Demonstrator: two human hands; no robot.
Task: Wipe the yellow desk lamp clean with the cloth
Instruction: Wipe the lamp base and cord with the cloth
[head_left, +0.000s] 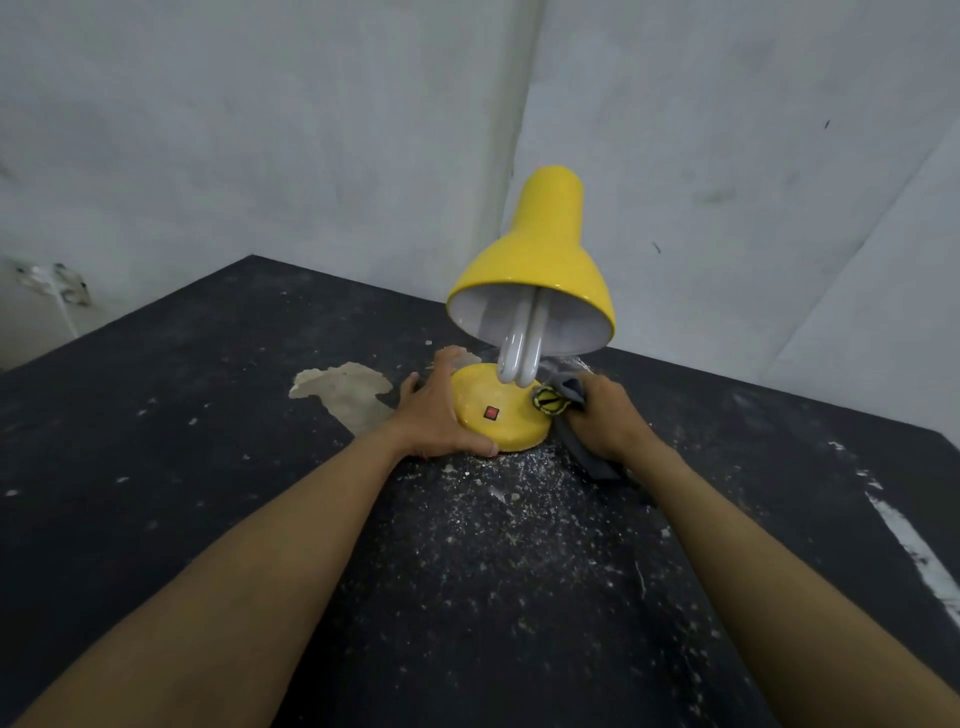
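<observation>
Yellow desk lamp stands mid-table with its shade tilted toward you: your left hand curls round the base's left edge, your right hand bunches the grey cloth against its right side, nearer the stem.

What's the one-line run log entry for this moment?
left hand: grips lamp base | right hand: holds grey cloth beside base | shade: tilted | table: speckled with white debris

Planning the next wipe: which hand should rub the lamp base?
Right. The right hand grips the cloth beside the lamp base; the left hand holds that base, bracing it.
</observation>
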